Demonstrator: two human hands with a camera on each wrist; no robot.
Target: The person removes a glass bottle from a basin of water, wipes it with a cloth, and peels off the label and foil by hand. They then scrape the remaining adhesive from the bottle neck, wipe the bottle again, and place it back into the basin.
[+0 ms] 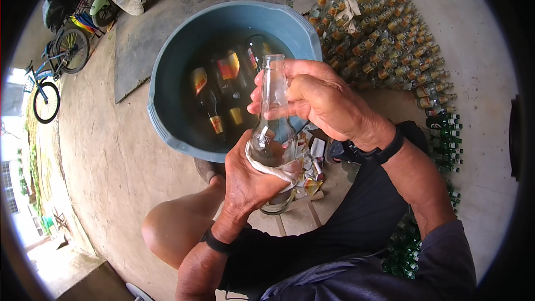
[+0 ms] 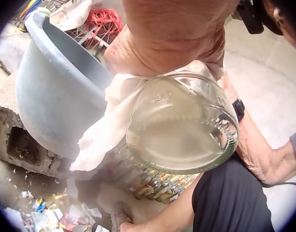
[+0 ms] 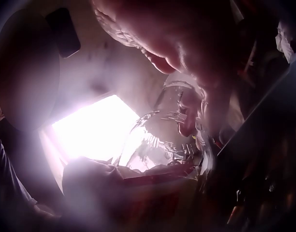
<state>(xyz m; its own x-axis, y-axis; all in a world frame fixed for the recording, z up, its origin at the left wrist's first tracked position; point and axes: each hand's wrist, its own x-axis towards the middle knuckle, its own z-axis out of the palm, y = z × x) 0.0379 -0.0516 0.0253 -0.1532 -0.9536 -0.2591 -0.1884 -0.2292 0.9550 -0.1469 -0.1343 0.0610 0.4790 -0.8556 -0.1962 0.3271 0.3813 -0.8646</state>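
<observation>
Concrete floor (image 1: 100,150) runs left from the tub toward a bicycle (image 1: 61,56), while on the right the standing rows of bottles (image 1: 384,44) come up close to the tub. The blue tub (image 1: 178,36) has a broad rim, with labelled bottles lying in its cloudy water. The left hand (image 1: 245,175) grips the lower body of a glass bottle through a cloth; the right hand (image 1: 326,100) has its fingers curled round the neck. This bottle (image 1: 267,142) is held in front of the person at the tub's near edge, its neck pointing away from the body and overlapping the tub in the head view. It is clear, shiny and without a visible label, with a narrow neck, sloping shoulders and a round base tinged green at the edge. The white cloth (image 2: 107,130) hangs past the base. Paper scraps (image 1: 315,159) litter the floor just beside the tub.
</observation>
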